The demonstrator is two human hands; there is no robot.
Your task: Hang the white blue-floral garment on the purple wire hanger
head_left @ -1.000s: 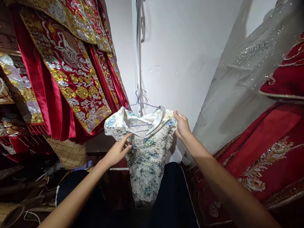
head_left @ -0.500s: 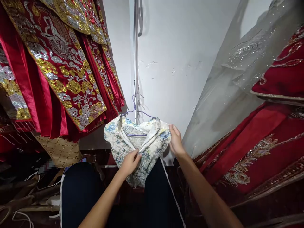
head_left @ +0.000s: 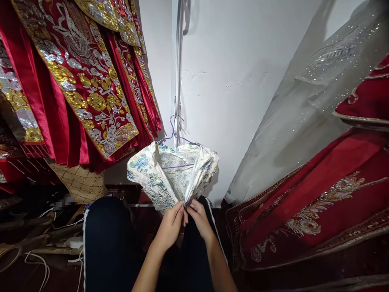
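Note:
A white garment with blue and yellow floral print (head_left: pixel 170 172) hangs on a thin purple wire hanger (head_left: pixel 175 140) in front of a metal pole. Its sides are gathered down to one point. My left hand (head_left: pixel 170 225) and my right hand (head_left: pixel 198 217) meet there, both pinching the bunched lower edge of the floral garment, fingers closed. My dark trousers (head_left: pixel 109 243) show below my arms.
Red robes with gold and silver embroidery (head_left: pixel 79 81) hang at the left. A grey sequined gown (head_left: pixel 304 117) and red embroidered dress (head_left: pixel 319 194) hang at the right. White wall (head_left: pixel 231 81) behind. Cables and clutter (head_left: pixel 39 243) lie at lower left.
My right hand left the garment's right shoulder and came down to meet my left hand. The garment's sides are now drawn together at the bottom.

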